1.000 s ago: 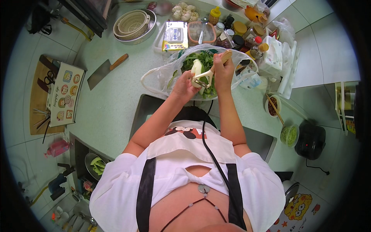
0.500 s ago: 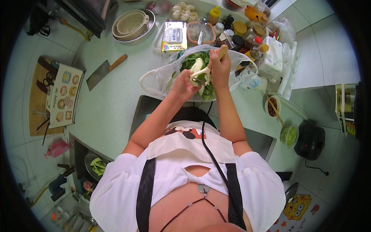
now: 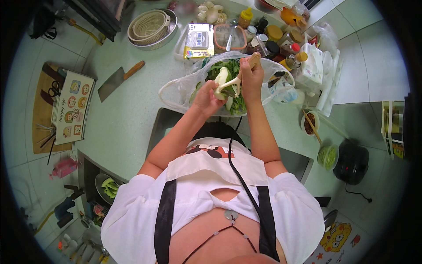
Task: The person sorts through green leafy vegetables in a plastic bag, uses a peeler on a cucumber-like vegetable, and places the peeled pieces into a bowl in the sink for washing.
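— Greens: where are they?
— Greens (image 3: 228,83) fill the clear plastic bag (image 3: 184,86) on the pale green counter (image 3: 132,119), near the cleaver (image 3: 118,79).
— And your hands?
— My left hand (image 3: 206,97) is closed round one white stalk (image 3: 221,81) over the bag. My right hand (image 3: 251,77) is clenched on a wooden-handled peeler (image 3: 243,72) touching that stalk.

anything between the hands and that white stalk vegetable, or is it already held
Nothing visible stands between them: the left hand grips the white stalk vegetable from below and the right hand works a peeler against it, above the open plastic bag.
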The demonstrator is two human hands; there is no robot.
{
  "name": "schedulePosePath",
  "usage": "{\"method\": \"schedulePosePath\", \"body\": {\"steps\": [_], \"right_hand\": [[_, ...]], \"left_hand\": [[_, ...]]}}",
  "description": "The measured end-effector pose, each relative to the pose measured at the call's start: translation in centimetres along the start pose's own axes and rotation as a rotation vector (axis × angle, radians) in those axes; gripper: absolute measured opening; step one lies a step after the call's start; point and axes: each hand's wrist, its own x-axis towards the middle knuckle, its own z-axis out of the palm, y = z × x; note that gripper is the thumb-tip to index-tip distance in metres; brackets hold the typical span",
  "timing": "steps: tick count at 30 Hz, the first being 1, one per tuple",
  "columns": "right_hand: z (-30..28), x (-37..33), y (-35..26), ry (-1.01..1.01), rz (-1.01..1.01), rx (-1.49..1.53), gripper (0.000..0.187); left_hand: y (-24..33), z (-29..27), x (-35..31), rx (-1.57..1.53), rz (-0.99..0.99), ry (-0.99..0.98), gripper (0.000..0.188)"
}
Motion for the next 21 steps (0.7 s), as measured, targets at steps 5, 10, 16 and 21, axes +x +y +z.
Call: {"method": "schedulePosePath", "body": {"steps": [5, 10, 16, 21], "right_hand": [[-0.3, 0.4, 0.8, 0.030, 0.020, 0.036, 0.014], [-1.0, 0.3, 0.9, 0.041, 0.074, 0.070, 0.015], [-1.0, 0.0, 0.6, 0.028, 0.017, 0.082, 0.014], [-0.8, -0.1, 0.6, 0.033, 0.010, 0.081, 0.014]], "left_hand": [[0.2, 0.0, -0.1, -0.070, -0.025, -0.042, 0.040], [0.2, -0.1, 0.0, -0.092, -0.015, -0.062, 0.039], [-0.2, -0.4, -0.6, 0.068, 0.040, -0.041, 0.045], [-0.2, 1.0, -1.4, 0.064, 0.044, -0.014, 0.036]]}}
